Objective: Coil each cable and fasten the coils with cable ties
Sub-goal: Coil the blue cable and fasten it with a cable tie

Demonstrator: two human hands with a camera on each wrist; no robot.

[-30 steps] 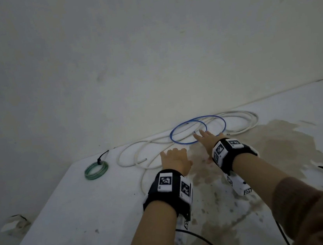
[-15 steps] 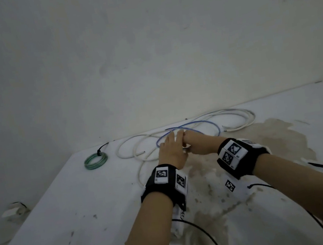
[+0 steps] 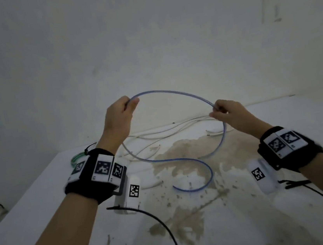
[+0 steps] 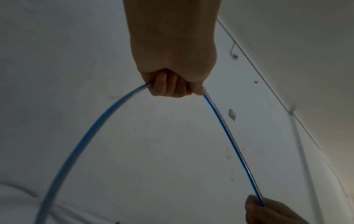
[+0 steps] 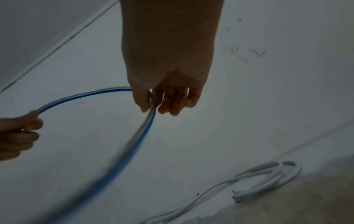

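Nearest, over the stained white worktop (image 3: 43, 198), a loose tail of the blue cable (image 3: 189, 160) curls down and lies on the surface in an open S, its free end pointing back toward the person. Above it both hands are raised and hold the same cable in the air. The left hand (image 3: 118, 120) is a closed fist around it, fingers wrapped over the strand, as the left wrist view shows. The right hand (image 3: 229, 113) pinches it between thumb and fingertips, the other fingers loosely curled. Between the two an arch of cable stands up unsupported, which suggests it is light and springy, stiff enough to hold a curve and likely to spring open if let go. It looks smooth, perhaps a little slippery, so a full wrap at the point where loops cross should serve better than a fingertip pinch. Farther back the white cable (image 3: 158, 135) sprawls uncoiled along the wall edge, well apart from the hands. At far left lies a small green coil (image 3: 75, 159), partly hidden by the left wristband, apparently already tied with a black tie (image 3: 87, 150).
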